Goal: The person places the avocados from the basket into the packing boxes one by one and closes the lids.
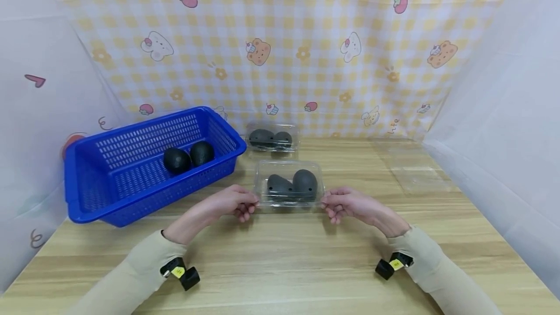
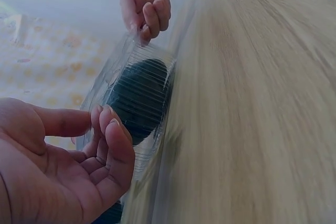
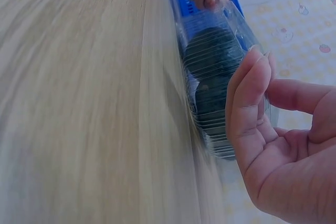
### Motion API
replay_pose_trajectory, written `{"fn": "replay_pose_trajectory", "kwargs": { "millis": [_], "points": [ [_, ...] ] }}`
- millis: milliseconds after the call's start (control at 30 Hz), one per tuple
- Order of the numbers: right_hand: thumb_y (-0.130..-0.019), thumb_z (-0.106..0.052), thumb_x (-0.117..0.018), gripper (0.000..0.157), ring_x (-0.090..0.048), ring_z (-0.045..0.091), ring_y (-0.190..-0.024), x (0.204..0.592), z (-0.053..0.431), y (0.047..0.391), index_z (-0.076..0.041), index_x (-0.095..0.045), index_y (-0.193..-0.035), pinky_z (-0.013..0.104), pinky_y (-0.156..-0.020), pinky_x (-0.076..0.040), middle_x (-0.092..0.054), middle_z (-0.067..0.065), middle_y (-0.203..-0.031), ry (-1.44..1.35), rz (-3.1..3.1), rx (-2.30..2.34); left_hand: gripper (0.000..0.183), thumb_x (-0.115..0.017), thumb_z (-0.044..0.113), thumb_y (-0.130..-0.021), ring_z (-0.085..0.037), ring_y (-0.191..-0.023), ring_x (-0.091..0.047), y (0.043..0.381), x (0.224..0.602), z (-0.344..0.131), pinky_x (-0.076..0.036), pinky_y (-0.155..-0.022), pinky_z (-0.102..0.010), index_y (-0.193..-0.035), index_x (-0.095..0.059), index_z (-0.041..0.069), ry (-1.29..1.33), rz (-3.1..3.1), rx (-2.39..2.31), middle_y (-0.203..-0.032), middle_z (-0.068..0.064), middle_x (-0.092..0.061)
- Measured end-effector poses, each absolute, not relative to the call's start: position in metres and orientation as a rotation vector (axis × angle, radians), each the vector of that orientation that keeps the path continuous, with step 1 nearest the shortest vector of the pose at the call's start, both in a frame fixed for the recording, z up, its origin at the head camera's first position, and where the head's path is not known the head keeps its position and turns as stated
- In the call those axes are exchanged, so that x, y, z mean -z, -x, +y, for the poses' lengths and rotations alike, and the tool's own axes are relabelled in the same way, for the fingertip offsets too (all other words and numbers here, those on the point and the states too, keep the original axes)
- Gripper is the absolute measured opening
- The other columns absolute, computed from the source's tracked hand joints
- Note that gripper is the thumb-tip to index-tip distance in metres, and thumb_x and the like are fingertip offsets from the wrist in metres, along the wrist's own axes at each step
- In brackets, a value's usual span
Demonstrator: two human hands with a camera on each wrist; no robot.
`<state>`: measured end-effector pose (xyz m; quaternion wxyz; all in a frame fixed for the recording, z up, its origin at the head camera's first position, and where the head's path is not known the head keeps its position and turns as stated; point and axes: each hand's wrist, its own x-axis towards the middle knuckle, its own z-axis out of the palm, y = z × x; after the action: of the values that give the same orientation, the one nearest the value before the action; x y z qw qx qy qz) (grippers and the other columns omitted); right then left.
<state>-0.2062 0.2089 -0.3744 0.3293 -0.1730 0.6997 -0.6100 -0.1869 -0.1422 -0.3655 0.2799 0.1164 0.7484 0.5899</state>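
A clear plastic clamshell box [image 1: 286, 165] holding two dark avocados [image 1: 305, 183] is at the middle of the wooden table. My left hand [image 1: 238, 202] pinches its left front corner between thumb and fingertips. At the opposite front corner, my right hand [image 1: 352, 205] pinches the edge in the same way. The left wrist view shows the ribbed side of the box [image 2: 157, 51] close to the tabletop, with a dark avocado [image 2: 139, 98] behind it. In the right wrist view both avocados [image 3: 212, 53] show through the ribbed plastic.
At the left stands a blue plastic basket [image 1: 170, 196] with two loose avocados [image 1: 177, 160] inside. Behind the held box is another clear box [image 1: 293, 131] containing two avocados [image 1: 261, 137]. Clear plastic packaging [image 1: 415, 166] lies at the back right. A patterned curtain [image 1: 280, 77] hangs behind the table.
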Motion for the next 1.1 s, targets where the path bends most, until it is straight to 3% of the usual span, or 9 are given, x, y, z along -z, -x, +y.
{"fn": "replay_pose_trajectory", "kwargs": {
  "millis": [1100],
  "points": [
    [-0.105, -0.013, -0.048, 0.019, -0.065, 0.012, -0.069, 0.371, 0.261, 0.215, 0.000, -0.062, -0.102, 0.024, -0.066, -0.056, -0.062, 0.001, -0.078, 0.374, 1.872, 1.637, 0.021, -0.047, 0.007, -0.103, -0.009, -0.055, -0.053, 0.206, 0.362, -0.081, -0.047, -0.052, -0.019, -0.091, -0.058, -0.007, -0.263, 1.980, -1.600, -0.069, -0.002, -0.054]
  ]
}}
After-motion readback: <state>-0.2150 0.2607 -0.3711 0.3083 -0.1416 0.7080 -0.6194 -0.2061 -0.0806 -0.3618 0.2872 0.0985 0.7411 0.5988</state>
